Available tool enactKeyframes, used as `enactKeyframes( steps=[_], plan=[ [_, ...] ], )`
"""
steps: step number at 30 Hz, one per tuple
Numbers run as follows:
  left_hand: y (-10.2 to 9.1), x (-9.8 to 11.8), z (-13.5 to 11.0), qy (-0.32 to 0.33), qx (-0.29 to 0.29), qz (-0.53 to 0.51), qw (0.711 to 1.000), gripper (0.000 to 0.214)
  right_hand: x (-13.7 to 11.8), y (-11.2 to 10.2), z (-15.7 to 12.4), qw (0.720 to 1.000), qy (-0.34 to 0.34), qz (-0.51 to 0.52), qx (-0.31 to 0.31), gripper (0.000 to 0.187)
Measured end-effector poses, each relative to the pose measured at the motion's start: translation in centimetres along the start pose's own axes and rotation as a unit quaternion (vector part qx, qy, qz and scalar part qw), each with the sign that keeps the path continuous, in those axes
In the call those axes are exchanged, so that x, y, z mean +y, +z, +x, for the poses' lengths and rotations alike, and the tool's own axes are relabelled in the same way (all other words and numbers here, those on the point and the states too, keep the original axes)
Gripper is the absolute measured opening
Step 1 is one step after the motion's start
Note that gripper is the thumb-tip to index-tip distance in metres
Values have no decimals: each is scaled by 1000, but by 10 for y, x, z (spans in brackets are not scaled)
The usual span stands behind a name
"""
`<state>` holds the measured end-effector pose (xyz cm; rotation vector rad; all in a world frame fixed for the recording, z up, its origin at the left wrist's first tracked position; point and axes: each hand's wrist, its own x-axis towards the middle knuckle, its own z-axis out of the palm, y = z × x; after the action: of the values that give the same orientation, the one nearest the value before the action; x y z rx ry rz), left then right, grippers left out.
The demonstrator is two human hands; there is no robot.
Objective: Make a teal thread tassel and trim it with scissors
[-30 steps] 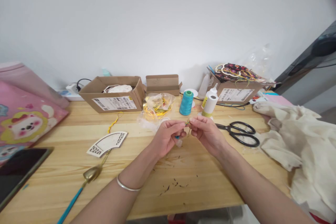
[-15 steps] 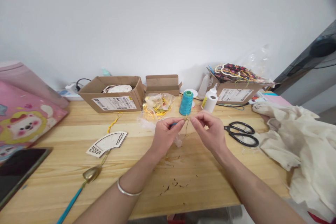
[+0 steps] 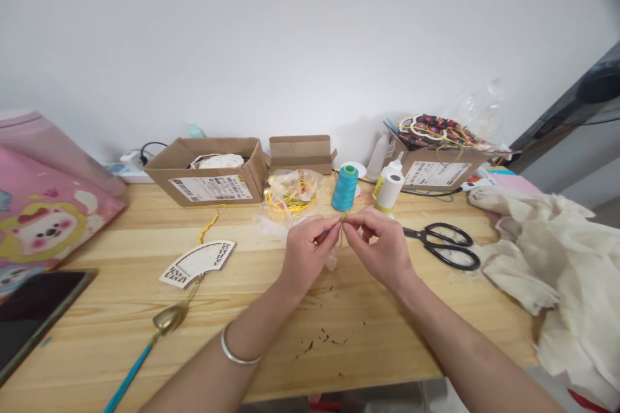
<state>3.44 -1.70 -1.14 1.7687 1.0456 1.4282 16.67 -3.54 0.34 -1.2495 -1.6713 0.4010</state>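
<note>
My left hand (image 3: 310, 248) is closed in a pinch on a thin olive-gold cord (image 3: 343, 216). A bit of blue shows between its fingers, too small to name. Against it, my right hand (image 3: 380, 246) pinches the same cord, so the fingertips of both hands nearly meet. A loose cord end hangs below them. Just behind stands a spool of turquoise thread (image 3: 345, 188). To the right lie black-handled scissors (image 3: 448, 245). On the left a fan-shaped cut-out ornament (image 3: 198, 263) with a yellow cord lies by a gold bell-shaped piece (image 3: 169, 317) with a turquoise tassel (image 3: 130, 377).
Cardboard boxes (image 3: 210, 188) line the wall, the right box (image 3: 436, 174) heaped with ornaments. A plastic bag of yellow cords (image 3: 293, 197) and a white glue bottle (image 3: 389, 190) stand behind my hands. Cream cloth (image 3: 571, 271) covers the right side; a phone or tablet (image 3: 39, 316) lies left.
My right hand has moved slightly left, and its fingertips have come onto the cord beside my left fingers. The left hand stays in its pinch. The view has shifted a little.
</note>
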Motion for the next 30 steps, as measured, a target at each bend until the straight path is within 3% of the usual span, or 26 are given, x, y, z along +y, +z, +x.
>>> enactKeyframes(
  steps=[7, 21, 27, 30],
  plan=[
    [1, 2, -1, 14, -6, 12, 1000, 16, 0, 4, 0, 999, 27, 29, 26, 13],
    [7, -2, 1, -187, 13, -132, 973, 18, 6, 8, 3, 995, 68, 70, 19, 15],
    [5, -3, 3, -184, 7, -116, 976, 18, 8, 6, 5, 989, 116, 92, -6, 17],
    [3, -3, 4, -170, -1, -95, 981, 17, 9, 6, 6, 991, 109, 76, -8, 17]
  ],
)
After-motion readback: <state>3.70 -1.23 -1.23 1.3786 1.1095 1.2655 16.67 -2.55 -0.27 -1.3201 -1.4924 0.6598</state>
